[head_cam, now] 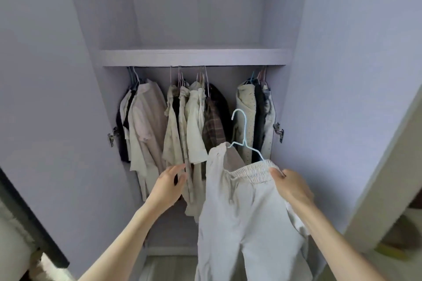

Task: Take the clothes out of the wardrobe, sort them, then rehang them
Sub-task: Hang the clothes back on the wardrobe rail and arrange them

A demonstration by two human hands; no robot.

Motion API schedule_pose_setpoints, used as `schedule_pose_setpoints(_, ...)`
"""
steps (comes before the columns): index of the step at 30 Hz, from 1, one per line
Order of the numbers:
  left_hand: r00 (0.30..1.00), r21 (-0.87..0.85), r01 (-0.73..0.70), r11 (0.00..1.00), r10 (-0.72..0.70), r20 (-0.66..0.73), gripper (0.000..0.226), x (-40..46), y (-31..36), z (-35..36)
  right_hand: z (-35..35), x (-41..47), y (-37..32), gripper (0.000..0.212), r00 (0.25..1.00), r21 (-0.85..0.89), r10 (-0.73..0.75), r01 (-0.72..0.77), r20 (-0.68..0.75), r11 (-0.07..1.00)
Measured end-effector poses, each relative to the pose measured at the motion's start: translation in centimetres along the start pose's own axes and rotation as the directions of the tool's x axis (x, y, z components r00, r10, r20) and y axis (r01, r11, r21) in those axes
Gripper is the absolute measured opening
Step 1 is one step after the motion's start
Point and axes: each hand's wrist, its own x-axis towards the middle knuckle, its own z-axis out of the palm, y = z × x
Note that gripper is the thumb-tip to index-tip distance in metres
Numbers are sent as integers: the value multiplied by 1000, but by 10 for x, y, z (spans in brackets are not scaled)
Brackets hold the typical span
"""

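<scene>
Pinching the elastic waistband at its right end, the person's right hand (291, 186) holds a pair of pale cream trousers (249, 212) up in front of the open wardrobe (194, 57). Fingers and thumb are curled onto the gathered fabric. The trousers hang on a light blue wire hanger (245, 141), whose hook points up toward twelve o'clock and curls over to the left. The waistband slopes from ten o'clock down to four o'clock. The trouser legs drop straight toward six o'clock, so the long axis runs vertically, and they pass out of view at the bottom edge.

At about nine o'clock from the trousers, the left hand (170, 186) reaches forward with fingers loosely spread and nearly straight, gripping nothing. Its fingertips touch or nearly touch the hems of the hanging clothes; which one I cannot tell.

Inside the lilac wardrobe, below a shelf, garments hang in three bunches. The left bunch (142, 125) is pale pink and cream shirts with something dark behind. The middle bunch (194, 125) is cream tops with a brown plaid shirt (213, 128) at its right side. The right bunch (253, 121) includes a dotted cream piece and a black one. Both doors stand open, metal hinges showing on either side.

No writing or labels can be read.
</scene>
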Motion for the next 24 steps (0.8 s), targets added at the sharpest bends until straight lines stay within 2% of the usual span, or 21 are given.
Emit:
schedule_pose_setpoints(5, 1000, -14, -10, 1000, 10, -11, 34, 23, 0, 10, 6, 17, 4, 38, 998, 282, 67, -62, -8, 957)
schedule_pose_setpoints(10, 1000, -31, -6, 999, 5, -26, 33, 64, 2, 24, 8, 46, -27, 33, 1000, 516, -3, 10, -14, 857)
schedule_pose_setpoints(17, 994, -37, -56, 998, 53, -91, 33, 137, 4, 26, 20, 101, -67, 35, 982, 541, -172, 184, -73, 821)
schedule_pose_setpoints(24, 982, -9, -97, 995, 95, -161, 34, 208, 0, 28, 30, 156, -109, 35, 969, 565, -210, 248, -132, 787)
